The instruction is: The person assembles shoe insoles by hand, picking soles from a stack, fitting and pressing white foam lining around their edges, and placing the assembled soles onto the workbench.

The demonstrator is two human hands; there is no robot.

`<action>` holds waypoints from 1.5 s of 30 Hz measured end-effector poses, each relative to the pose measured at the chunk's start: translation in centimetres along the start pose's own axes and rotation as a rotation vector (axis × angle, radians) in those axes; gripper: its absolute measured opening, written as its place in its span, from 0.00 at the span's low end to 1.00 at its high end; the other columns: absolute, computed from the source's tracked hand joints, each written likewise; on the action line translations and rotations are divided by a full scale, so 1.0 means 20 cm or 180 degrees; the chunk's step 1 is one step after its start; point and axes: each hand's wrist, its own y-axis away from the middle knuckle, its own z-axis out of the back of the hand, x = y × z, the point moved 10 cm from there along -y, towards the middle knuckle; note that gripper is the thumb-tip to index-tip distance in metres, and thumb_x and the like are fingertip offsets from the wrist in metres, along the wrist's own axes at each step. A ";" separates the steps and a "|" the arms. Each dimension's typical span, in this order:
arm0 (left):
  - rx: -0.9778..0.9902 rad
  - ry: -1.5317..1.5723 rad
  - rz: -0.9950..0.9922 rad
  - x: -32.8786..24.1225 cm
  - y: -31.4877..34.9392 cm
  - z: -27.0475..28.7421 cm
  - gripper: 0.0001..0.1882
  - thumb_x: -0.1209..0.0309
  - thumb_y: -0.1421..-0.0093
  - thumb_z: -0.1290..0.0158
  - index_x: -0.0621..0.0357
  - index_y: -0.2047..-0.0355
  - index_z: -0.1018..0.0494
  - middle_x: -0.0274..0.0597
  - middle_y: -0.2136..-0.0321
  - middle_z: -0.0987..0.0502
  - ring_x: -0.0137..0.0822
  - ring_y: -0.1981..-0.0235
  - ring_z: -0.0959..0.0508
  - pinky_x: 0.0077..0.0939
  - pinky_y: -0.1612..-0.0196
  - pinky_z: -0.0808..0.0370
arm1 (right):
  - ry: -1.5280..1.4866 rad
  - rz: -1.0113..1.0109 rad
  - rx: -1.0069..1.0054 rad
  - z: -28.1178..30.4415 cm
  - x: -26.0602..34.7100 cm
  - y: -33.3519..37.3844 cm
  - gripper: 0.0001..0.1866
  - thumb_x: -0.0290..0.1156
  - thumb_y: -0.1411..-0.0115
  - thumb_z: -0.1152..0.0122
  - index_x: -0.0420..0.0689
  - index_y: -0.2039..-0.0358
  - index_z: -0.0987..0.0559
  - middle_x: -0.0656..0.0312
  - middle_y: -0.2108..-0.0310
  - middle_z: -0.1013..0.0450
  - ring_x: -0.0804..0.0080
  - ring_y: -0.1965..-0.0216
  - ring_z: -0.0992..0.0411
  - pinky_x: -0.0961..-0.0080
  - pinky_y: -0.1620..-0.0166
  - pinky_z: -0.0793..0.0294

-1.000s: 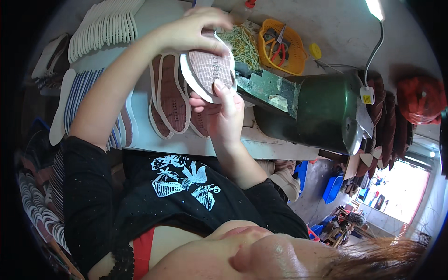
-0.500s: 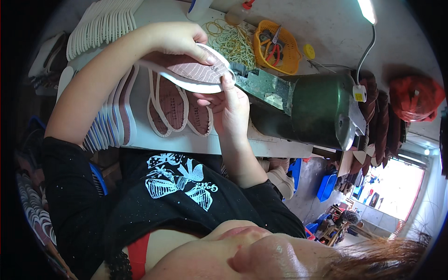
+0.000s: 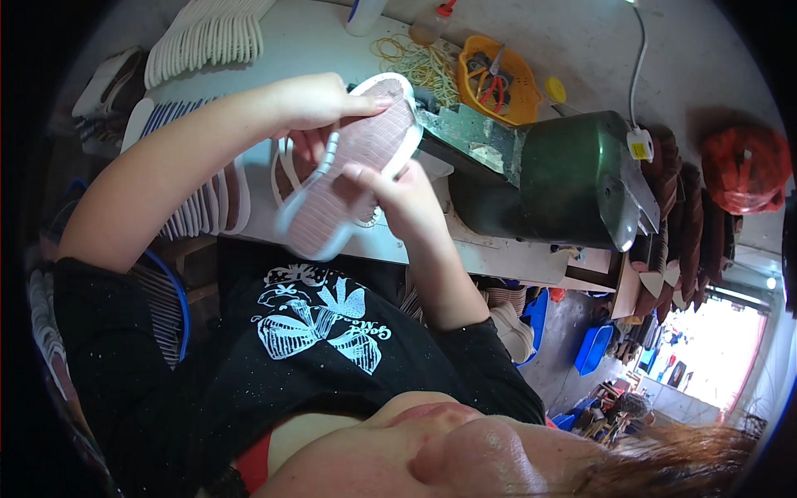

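Observation:
A brown-pink striped shoe sole with a white rim is held face up at the narrow end of a green machine arm. My left hand grips its far left edge, the thumb lying on top and the fingers curled beneath. On its near right side, my right hand pinches the middle, thumb on the upper face. The sole's near end hangs over the table edge, blurred. Behind it, partly hidden, more brown soles with pale rims lie on the white table.
Rows of white soles and brown-white soles stand at left. Yellow cord lies beside an orange basket of tools. A green machine body fills the right, with a red bag beyond it.
The sole has swung round, its free end now pointing toward me rather than left. My left hand has shifted slightly down, and my right thumb has moved from the tip to the middle.

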 end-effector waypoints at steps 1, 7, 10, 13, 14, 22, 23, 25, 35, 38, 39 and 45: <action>0.0178 0.0093 0.0007 -0.01 0.00 -0.05 0.35 0.41 0.44 0.53 0.70 0.70 0.25 0.49 0.83 0.24 0.37 0.85 0.22 0.28 0.81 0.25 | -0.0182 0.0096 -0.0070 0.02 0.01 0.02 0.14 0.33 0.47 0.36 0.37 0.64 0.22 0.63 0.69 0.25 0.80 0.71 0.29 0.83 0.67 0.30; 0.0575 0.0747 0.0030 -0.04 0.05 -0.10 0.30 0.48 0.40 0.53 0.70 0.74 0.25 0.47 0.88 0.25 0.32 0.90 0.24 0.20 0.88 0.27 | -0.0856 0.0129 -0.0154 0.09 0.05 0.02 0.12 0.30 0.44 0.40 0.34 0.62 0.23 0.59 0.65 0.25 0.77 0.65 0.27 0.79 0.59 0.29; 0.0448 0.0313 -0.0292 -0.04 0.00 -0.05 0.25 0.51 0.44 0.46 0.67 0.78 0.25 0.41 0.92 0.28 0.26 0.93 0.28 0.17 0.90 0.32 | -0.1127 0.0173 0.0052 0.05 0.08 -0.03 0.12 0.29 0.43 0.42 0.34 0.61 0.24 0.58 0.65 0.25 0.77 0.65 0.27 0.79 0.60 0.28; 0.0094 0.0526 -0.0306 -0.06 -0.02 -0.01 0.21 0.55 0.50 0.39 0.63 0.80 0.25 0.33 0.94 0.33 0.20 0.95 0.36 0.14 0.90 0.39 | -0.1245 0.0176 -0.0134 0.07 0.08 -0.07 0.13 0.28 0.42 0.43 0.33 0.60 0.25 0.58 0.64 0.25 0.77 0.65 0.27 0.79 0.59 0.28; -0.0138 0.0499 -0.0335 -0.06 -0.02 0.02 0.19 0.56 0.51 0.38 0.62 0.81 0.25 0.32 0.94 0.34 0.20 0.95 0.39 0.14 0.89 0.38 | -0.1253 0.0166 -0.0148 0.08 0.08 -0.06 0.13 0.28 0.42 0.43 0.33 0.60 0.25 0.58 0.64 0.25 0.77 0.65 0.27 0.79 0.59 0.28; -0.0530 0.0811 -0.0691 -0.05 -0.07 0.08 0.26 0.48 0.52 0.39 0.61 0.85 0.29 0.30 0.91 0.33 0.17 0.95 0.36 0.10 0.92 0.41 | -0.0514 -0.0413 0.0220 -0.01 -0.11 0.18 0.16 0.29 0.45 0.39 0.35 0.58 0.27 0.57 0.65 0.25 0.74 0.66 0.26 0.78 0.62 0.25; -0.0518 0.0760 -0.0686 -0.05 -0.08 0.10 0.26 0.48 0.52 0.39 0.61 0.85 0.29 0.30 0.92 0.33 0.17 0.95 0.36 0.10 0.92 0.40 | -0.0919 -0.0657 0.0176 -0.02 -0.15 0.19 0.15 0.29 0.44 0.40 0.34 0.59 0.26 0.56 0.66 0.25 0.73 0.68 0.25 0.78 0.65 0.23; -0.0567 0.0707 -0.0667 -0.06 -0.09 0.12 0.26 0.48 0.52 0.39 0.61 0.85 0.30 0.30 0.92 0.34 0.17 0.96 0.37 0.10 0.92 0.40 | -0.0807 -0.0435 -0.0111 0.02 -0.16 0.18 0.14 0.28 0.44 0.42 0.33 0.60 0.26 0.55 0.67 0.25 0.70 0.70 0.25 0.77 0.69 0.23; -0.0032 0.0012 -0.0079 -0.14 -0.33 0.27 0.24 0.47 0.49 0.42 0.59 0.79 0.24 0.34 0.88 0.29 0.24 0.90 0.34 0.18 0.86 0.41 | -0.0890 0.0585 -0.1155 0.06 0.05 0.01 0.12 0.33 0.40 0.48 0.35 0.64 0.26 0.58 0.74 0.26 0.74 0.80 0.26 0.81 0.79 0.25; 0.0315 -0.0595 0.0171 -0.13 -0.39 0.36 0.28 0.46 0.50 0.42 0.64 0.69 0.23 0.45 0.77 0.23 0.32 0.80 0.25 0.23 0.78 0.30 | -0.0925 0.0666 -0.1229 0.05 0.09 -0.05 0.13 0.33 0.39 0.47 0.34 0.64 0.25 0.58 0.73 0.26 0.74 0.78 0.26 0.81 0.76 0.25; 0.0251 -0.0989 -0.0740 -0.26 -0.42 0.40 0.31 0.45 0.50 0.42 0.67 0.64 0.25 0.50 0.69 0.23 0.37 0.71 0.24 0.26 0.69 0.28 | -0.1044 0.0574 -0.1282 0.04 0.10 -0.06 0.13 0.35 0.39 0.47 0.35 0.65 0.25 0.59 0.72 0.26 0.75 0.78 0.26 0.82 0.76 0.25; 0.1461 -0.2300 -0.1903 -0.52 -0.35 0.09 0.36 0.49 0.51 0.40 0.63 0.51 0.30 0.51 0.53 0.27 0.41 0.52 0.27 0.28 0.47 0.34 | -0.0963 0.0487 -0.1542 0.11 0.11 -0.10 0.17 0.40 0.39 0.46 0.36 0.64 0.26 0.58 0.73 0.25 0.75 0.77 0.25 0.83 0.76 0.24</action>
